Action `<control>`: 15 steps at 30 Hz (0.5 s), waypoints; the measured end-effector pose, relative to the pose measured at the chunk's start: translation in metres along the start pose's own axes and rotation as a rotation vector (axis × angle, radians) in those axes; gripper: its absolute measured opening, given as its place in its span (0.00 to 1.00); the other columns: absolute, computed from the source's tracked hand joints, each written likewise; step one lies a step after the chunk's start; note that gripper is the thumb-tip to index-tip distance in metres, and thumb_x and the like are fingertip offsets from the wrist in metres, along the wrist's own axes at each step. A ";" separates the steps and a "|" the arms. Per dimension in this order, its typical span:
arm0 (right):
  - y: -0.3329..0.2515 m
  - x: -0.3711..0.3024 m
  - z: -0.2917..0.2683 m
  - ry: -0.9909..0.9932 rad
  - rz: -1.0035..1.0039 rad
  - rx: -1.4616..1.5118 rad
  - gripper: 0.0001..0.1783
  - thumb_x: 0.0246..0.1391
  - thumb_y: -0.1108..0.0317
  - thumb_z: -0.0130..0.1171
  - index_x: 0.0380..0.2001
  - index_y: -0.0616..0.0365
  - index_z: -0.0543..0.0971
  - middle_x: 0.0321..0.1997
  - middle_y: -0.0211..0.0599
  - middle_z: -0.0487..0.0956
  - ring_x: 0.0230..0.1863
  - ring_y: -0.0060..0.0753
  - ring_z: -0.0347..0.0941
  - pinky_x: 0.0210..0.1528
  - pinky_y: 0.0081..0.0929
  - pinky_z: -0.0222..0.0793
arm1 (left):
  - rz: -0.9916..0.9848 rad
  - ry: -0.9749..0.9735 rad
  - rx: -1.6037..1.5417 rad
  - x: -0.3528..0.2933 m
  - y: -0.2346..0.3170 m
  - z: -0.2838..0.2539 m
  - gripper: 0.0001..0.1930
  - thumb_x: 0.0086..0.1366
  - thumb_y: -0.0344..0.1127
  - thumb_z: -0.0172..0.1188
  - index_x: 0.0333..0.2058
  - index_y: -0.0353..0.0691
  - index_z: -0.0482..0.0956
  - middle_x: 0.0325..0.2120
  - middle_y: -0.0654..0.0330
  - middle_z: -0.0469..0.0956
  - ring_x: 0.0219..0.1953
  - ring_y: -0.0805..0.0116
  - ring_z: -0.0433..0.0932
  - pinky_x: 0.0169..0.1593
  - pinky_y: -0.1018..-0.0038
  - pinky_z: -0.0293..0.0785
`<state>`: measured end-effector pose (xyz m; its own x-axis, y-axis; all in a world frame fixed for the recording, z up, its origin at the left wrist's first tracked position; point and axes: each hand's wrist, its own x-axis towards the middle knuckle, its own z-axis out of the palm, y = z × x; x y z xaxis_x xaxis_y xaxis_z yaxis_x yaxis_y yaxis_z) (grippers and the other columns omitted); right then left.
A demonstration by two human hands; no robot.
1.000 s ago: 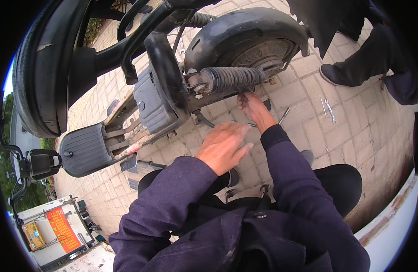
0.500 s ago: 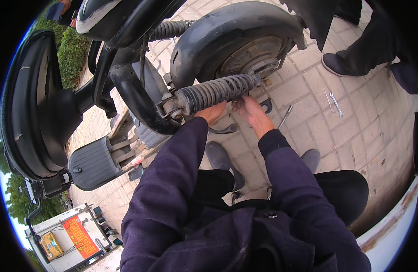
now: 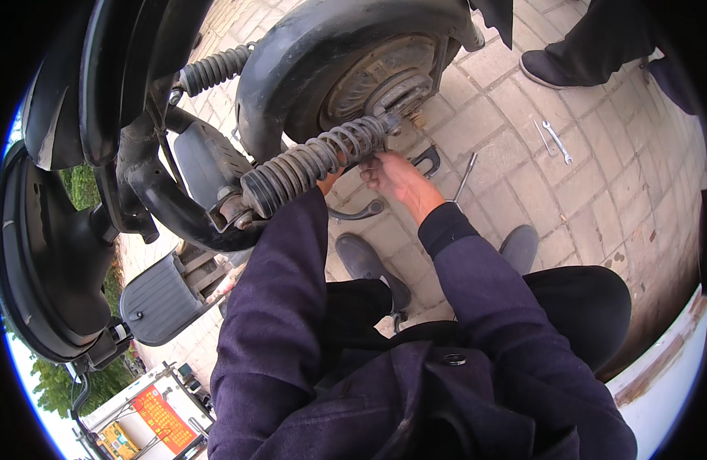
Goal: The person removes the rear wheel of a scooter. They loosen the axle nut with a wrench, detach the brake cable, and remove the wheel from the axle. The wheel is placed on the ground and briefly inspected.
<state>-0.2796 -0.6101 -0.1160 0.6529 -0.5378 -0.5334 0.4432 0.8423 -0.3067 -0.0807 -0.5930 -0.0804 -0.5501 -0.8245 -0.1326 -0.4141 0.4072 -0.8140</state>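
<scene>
A scooter's rear wheel (image 3: 369,84) fills the top middle, under a black mudguard (image 3: 292,54). A dark coil shock absorber (image 3: 307,165) runs slantwise from the frame down to the wheel hub. My right hand (image 3: 399,180) is just below the spring's lower end, fingers curled up against it. My left hand (image 3: 330,180) reaches in under the spring. Only a bit of its skin shows past the coils, so its grip is hidden. Both sleeves are dark purple.
Two wrenches (image 3: 554,139) and a thin metal rod (image 3: 465,175) lie on the grey paving to the right. Another person's shoe (image 3: 564,65) stands at the top right. A black stand (image 3: 426,159), a footrest (image 3: 160,300) and my own shoes (image 3: 369,264) are close by.
My left hand has gone from the open paving up under the spring. My right hand stays by the spring's lower end. The view has closed in on the wheel.
</scene>
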 end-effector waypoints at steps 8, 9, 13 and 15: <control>0.003 -0.002 -0.002 0.069 -0.161 -0.277 0.09 0.66 0.66 0.46 0.38 0.60 0.73 0.30 0.34 0.76 0.28 0.30 0.71 0.30 0.29 0.66 | -0.218 0.139 -0.229 0.003 0.018 0.004 0.14 0.60 0.35 0.54 0.45 0.43 0.79 0.39 0.55 0.79 0.41 0.59 0.79 0.41 0.59 0.79; 0.002 -0.003 -0.003 0.026 -0.101 -0.158 0.10 0.67 0.65 0.45 0.38 0.59 0.73 0.31 0.34 0.76 0.29 0.29 0.71 0.30 0.28 0.65 | -0.209 0.146 -0.211 0.002 0.019 0.004 0.15 0.60 0.35 0.53 0.45 0.43 0.79 0.39 0.56 0.79 0.41 0.59 0.79 0.40 0.59 0.79; -0.001 -0.005 -0.009 -0.113 0.030 0.071 0.11 0.68 0.64 0.42 0.40 0.56 0.72 0.33 0.32 0.75 0.31 0.27 0.70 0.30 0.25 0.63 | -0.148 0.147 -0.075 -0.001 0.020 0.009 0.17 0.61 0.35 0.53 0.48 0.42 0.77 0.42 0.56 0.79 0.42 0.60 0.79 0.40 0.61 0.80; -0.001 -0.004 -0.011 -0.112 0.037 0.059 0.11 0.69 0.63 0.40 0.40 0.56 0.72 0.33 0.32 0.75 0.30 0.27 0.69 0.30 0.25 0.62 | -0.080 0.062 -0.020 -0.002 0.022 0.014 0.17 0.62 0.35 0.52 0.50 0.42 0.76 0.43 0.55 0.78 0.44 0.59 0.78 0.40 0.62 0.81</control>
<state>-0.2892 -0.6082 -0.1227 0.7323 -0.5099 -0.4513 0.4506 0.8598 -0.2402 -0.0787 -0.5876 -0.1059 -0.5583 -0.8290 -0.0321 -0.4723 0.3494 -0.8092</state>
